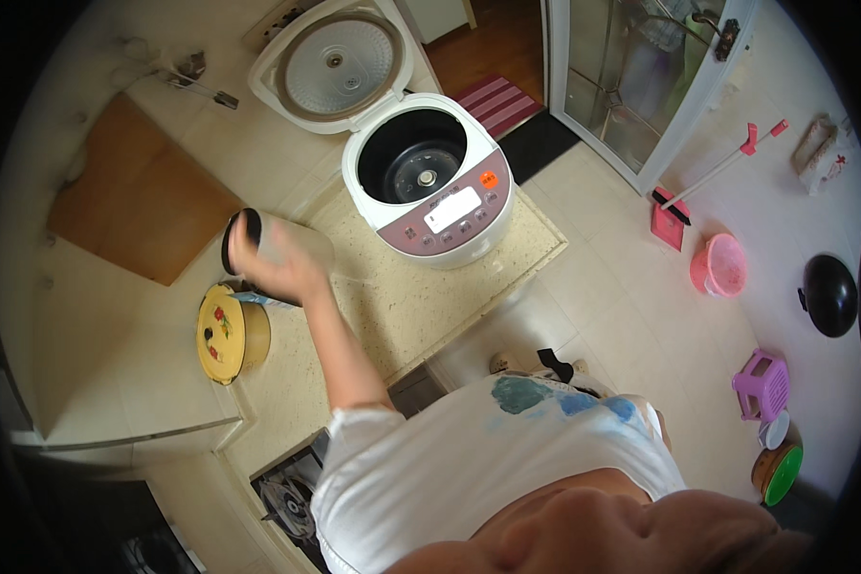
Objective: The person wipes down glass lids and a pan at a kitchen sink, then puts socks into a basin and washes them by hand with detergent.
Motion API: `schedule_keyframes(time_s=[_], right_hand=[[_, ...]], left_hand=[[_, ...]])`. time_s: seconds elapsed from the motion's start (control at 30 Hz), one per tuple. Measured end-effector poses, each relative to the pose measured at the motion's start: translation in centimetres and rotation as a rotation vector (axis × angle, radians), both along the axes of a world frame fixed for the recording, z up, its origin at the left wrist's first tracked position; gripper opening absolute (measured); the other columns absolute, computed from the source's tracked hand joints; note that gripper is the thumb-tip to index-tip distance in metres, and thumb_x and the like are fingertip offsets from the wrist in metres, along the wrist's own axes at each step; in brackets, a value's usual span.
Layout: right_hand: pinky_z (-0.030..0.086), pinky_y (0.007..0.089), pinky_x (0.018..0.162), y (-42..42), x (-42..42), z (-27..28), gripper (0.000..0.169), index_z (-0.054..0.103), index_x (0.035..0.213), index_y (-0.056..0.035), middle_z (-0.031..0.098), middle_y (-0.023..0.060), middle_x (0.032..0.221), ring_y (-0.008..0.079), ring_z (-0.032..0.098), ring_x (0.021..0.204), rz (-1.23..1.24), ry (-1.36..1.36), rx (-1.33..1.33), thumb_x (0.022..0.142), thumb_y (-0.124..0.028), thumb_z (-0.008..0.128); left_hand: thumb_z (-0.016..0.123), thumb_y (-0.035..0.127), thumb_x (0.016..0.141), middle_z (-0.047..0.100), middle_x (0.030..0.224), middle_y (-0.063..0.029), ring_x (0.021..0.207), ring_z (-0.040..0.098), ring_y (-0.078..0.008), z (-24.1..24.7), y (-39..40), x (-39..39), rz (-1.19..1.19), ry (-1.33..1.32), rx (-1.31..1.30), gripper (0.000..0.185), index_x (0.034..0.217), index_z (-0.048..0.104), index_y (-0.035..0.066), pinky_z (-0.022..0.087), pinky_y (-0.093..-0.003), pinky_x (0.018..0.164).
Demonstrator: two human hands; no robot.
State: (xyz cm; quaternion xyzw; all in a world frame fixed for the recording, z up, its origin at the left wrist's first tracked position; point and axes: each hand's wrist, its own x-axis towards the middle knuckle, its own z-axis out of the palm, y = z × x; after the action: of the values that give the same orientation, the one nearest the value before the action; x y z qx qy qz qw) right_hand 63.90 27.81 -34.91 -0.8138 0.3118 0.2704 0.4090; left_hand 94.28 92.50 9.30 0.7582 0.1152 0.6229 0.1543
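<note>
My left hand [276, 265] is blurred, its fingers spread in front of a pale canister [307, 242] with a black rim [231, 247]; no object shows in its grasp, and whether it touches the canister is unclear. Just below the hand lies a blue and white packet [267, 300], partly hidden. A yellow lidded enamel pot [222, 333] with a flower pattern stands beside it. On the counter's right part, a white rice cooker [466, 240] has its lid [341, 64] raised; the dark interior [409, 161] shows no inner pot. My right hand is out of view.
A wooden board [143, 194] leans at the wall. The speckled stone counter [402, 308] ends at a corner near the cooker; a gas hob [290, 502] is at lower left. On the right are a glazed door [617, 86], dustpan [667, 228], pink bucket [717, 265] and purple stool [762, 385].
</note>
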Motion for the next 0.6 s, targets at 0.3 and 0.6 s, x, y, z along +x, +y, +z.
schedule_keyframes(time_s=[0.3, 0.6], right_hand=[[0.045, 0.0265, 0.042, 2.5, 4.1, 10.4, 0.008, 0.057, 0.083, -0.0004, 0.06, 0.0064, 0.066, 0.0149, 0.055, 0.052, -0.431, -0.071, 0.281, 0.078, -0.004, 0.052], [0.047, 0.0251, 0.053, -1.2, -0.6, 3.1, 0.008, 0.06, 0.08, 0.0008, 0.062, 0.0069, 0.067, 0.0131, 0.057, 0.058, -0.024, -0.057, -0.063, 0.074, -0.004, 0.057]], left_hand=[[0.054, 0.048, 0.079, 0.035, 0.136, -0.0084, 0.128, 0.028, -0.0257, 8.7, 4.3, 20.9, 0.203, 0.536, 0.429, 0.066, 0.129, 0.038, 0.009, 0.024, -0.0622, 0.094], [0.054, 0.045, 0.081, 0.043, 0.129, -0.0092, 0.12, 0.039, -0.0248, 6.7, -3.8, 11.6, -0.016, 0.505, 0.336, 0.055, 0.123, 0.046, 0.01, 0.018, -0.0667, 0.093]])
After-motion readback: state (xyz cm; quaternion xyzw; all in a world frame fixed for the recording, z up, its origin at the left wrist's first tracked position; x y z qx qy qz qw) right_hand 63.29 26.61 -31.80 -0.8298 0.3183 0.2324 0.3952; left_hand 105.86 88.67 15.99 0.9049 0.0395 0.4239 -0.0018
